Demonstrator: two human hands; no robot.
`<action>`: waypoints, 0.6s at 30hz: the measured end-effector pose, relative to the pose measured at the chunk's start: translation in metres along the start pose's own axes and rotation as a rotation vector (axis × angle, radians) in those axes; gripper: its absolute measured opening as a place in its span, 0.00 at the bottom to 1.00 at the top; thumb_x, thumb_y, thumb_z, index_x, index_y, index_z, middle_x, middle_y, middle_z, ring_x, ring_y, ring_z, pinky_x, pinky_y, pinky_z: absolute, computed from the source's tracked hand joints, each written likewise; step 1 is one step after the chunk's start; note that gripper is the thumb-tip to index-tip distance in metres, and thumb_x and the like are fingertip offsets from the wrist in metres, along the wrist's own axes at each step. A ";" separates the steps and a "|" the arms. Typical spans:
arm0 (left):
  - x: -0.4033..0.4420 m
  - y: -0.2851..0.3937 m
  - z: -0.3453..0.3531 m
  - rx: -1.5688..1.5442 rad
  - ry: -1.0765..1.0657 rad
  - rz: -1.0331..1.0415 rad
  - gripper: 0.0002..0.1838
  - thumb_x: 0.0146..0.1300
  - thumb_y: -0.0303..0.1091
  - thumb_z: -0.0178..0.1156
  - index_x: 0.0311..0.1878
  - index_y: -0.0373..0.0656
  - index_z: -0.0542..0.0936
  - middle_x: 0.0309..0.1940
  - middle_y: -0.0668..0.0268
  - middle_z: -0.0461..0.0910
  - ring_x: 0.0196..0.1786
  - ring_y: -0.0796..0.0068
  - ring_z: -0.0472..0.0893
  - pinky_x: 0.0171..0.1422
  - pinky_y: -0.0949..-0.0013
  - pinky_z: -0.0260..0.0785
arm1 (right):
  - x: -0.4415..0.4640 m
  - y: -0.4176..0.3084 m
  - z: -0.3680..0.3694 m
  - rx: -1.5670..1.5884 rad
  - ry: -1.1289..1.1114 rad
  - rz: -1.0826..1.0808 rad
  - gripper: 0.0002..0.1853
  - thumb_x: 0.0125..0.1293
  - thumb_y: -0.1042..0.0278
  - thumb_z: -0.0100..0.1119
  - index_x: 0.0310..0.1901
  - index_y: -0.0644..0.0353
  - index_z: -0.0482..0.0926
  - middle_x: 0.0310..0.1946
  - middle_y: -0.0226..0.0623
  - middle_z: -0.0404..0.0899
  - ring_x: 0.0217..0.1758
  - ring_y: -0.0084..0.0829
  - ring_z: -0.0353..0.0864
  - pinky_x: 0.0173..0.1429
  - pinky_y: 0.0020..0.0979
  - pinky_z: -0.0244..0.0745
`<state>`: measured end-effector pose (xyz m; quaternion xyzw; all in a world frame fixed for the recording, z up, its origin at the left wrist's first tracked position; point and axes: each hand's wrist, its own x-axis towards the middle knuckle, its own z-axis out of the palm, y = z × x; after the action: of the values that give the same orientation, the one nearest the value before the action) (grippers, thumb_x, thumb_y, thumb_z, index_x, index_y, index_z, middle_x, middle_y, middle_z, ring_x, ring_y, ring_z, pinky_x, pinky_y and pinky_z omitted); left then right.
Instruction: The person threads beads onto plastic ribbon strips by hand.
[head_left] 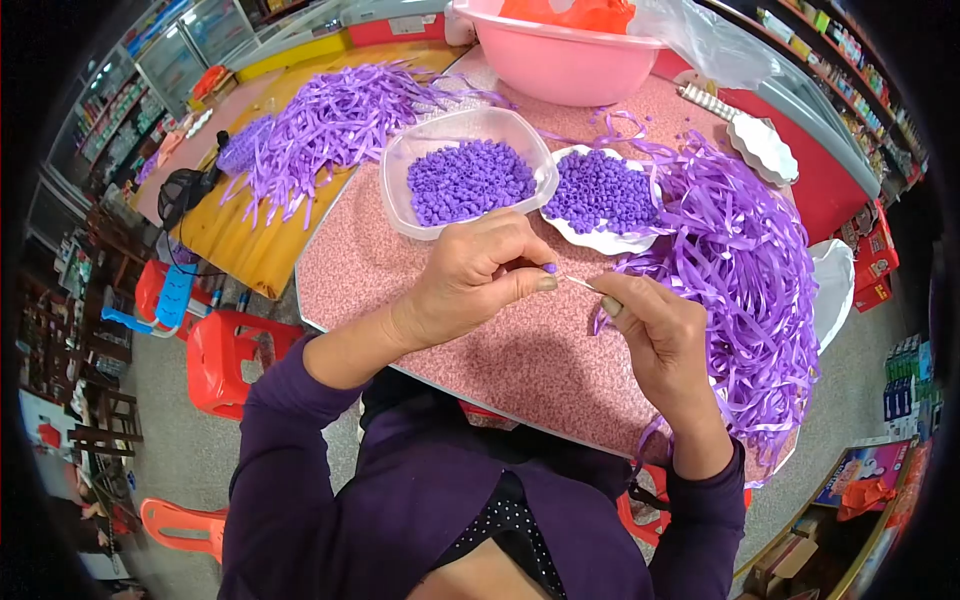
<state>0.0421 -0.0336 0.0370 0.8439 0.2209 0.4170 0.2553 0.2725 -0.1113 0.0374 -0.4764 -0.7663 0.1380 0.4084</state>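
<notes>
Now left hand [475, 268] pinches a purple bead [549, 268], right hand [660, 335] a white strip [580, 282].

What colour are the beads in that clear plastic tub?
The beads are purple, as the head view shows.

There are two bare hands, a left hand [465, 265] and a right hand [660, 340]. One speckled pink table [480, 375] has one clear plastic tub [450, 133], one round pink plastic basin [565, 65] and two white wavy-edged dishes [765, 150]. Shiny purple ribbons [745, 270] make two big heaps. Little purple beads [470, 182] make two piles, too many to count, plus one at the left hand.
</notes>
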 end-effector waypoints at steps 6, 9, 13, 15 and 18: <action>0.001 -0.001 0.000 0.060 -0.021 0.110 0.08 0.54 0.23 0.71 0.36 0.36 0.81 0.29 0.65 0.79 0.32 0.70 0.77 0.35 0.68 0.68 | 0.000 -0.001 0.001 -0.050 0.025 -0.040 0.08 0.66 0.79 0.62 0.46 0.64 0.84 0.31 0.42 0.83 0.29 0.31 0.81 0.34 0.28 0.73; 0.001 -0.001 0.000 0.062 -0.020 0.116 0.08 0.53 0.23 0.71 0.35 0.37 0.81 0.29 0.64 0.80 0.33 0.67 0.78 0.36 0.66 0.69 | 0.000 -0.003 0.001 -0.101 0.010 -0.041 0.09 0.64 0.81 0.62 0.46 0.63 0.84 0.30 0.43 0.82 0.28 0.32 0.81 0.32 0.29 0.72; 0.003 0.001 -0.001 0.075 -0.023 0.146 0.09 0.52 0.22 0.71 0.36 0.38 0.81 0.29 0.64 0.79 0.32 0.67 0.77 0.36 0.66 0.68 | 0.001 -0.002 0.000 -0.134 0.008 -0.052 0.10 0.63 0.81 0.62 0.45 0.62 0.85 0.27 0.42 0.80 0.26 0.33 0.79 0.30 0.29 0.71; 0.003 0.003 -0.002 0.101 -0.040 0.142 0.09 0.52 0.22 0.70 0.36 0.38 0.81 0.28 0.64 0.78 0.32 0.67 0.77 0.36 0.66 0.68 | 0.001 -0.002 0.001 -0.145 0.010 -0.064 0.10 0.63 0.81 0.62 0.45 0.62 0.85 0.27 0.41 0.80 0.26 0.33 0.79 0.30 0.30 0.71; 0.003 0.004 -0.001 0.100 -0.046 0.126 0.08 0.51 0.24 0.70 0.33 0.39 0.79 0.28 0.62 0.76 0.35 0.61 0.77 0.39 0.61 0.69 | 0.002 -0.001 0.002 -0.088 0.056 -0.075 0.11 0.62 0.81 0.63 0.45 0.61 0.85 0.25 0.41 0.79 0.25 0.34 0.79 0.29 0.30 0.70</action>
<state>0.0430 -0.0346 0.0417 0.8771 0.1822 0.4013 0.1910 0.2699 -0.1103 0.0380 -0.4685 -0.7772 0.0753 0.4133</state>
